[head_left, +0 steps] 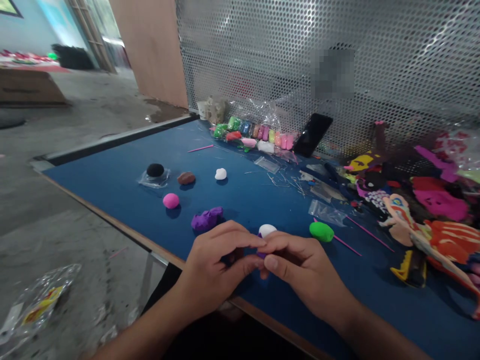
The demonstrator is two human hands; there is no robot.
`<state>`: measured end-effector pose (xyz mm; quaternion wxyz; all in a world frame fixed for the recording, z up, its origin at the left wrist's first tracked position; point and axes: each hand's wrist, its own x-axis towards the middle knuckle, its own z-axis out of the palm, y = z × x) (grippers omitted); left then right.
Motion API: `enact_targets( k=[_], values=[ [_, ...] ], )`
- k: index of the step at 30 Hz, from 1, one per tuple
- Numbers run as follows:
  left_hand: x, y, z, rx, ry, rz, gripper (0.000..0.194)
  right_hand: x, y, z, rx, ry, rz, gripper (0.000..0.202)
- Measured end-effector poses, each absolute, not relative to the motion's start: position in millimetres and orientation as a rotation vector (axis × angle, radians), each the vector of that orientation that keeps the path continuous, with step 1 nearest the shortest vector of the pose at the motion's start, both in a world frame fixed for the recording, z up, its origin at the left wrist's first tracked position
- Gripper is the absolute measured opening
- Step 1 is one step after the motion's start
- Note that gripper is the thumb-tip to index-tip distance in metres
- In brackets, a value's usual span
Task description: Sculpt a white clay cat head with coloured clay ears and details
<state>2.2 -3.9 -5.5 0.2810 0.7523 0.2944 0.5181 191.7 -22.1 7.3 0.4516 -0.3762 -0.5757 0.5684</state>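
My left hand (221, 255) and my right hand (292, 257) meet over the front of the blue table, fingertips pinched together on a small piece of purple clay (261, 254). Most of that piece is hidden by the fingers. Just behind the fingertips shows a white ball of clay (267, 230); whether it touches the hands I cannot tell. Beyond my left hand lies a larger, uneven purple clay lump (207, 219). To the right of my right hand a green clay lump (321, 231) rests on a pink stick (347, 245).
Pink (171, 201), brown (186, 178), white (221, 174) and black clay lumps (155, 170) lie at the left. Packed clay (258, 132) and a phone (313, 135) stand along the perforated metal panel (262, 50). Coloured clay figures (438, 205) crowd the right side.
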Motion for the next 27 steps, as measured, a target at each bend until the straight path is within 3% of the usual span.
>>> enact_targets(
  k=[6, 14, 27],
  values=[
    [2.3, -4.1, -6.4, 2.096, 0.717, 1.392, 0.032, 191.0, -22.0, 1.8, -0.949, -1.275, 1.509, 0.008],
    [1.3, -4.5, -7.3, 2.053, 0.688, 1.395, 0.021, 189.8, -19.9, -1.6, -0.942, -1.151, 1.572, 0.014],
    [5.1, -6.3, -11.1, 2.161, 0.764, 1.526, 0.022, 192.7, -22.4, 3.6, -1.114, -1.385, 1.465, 0.033]
  ],
)
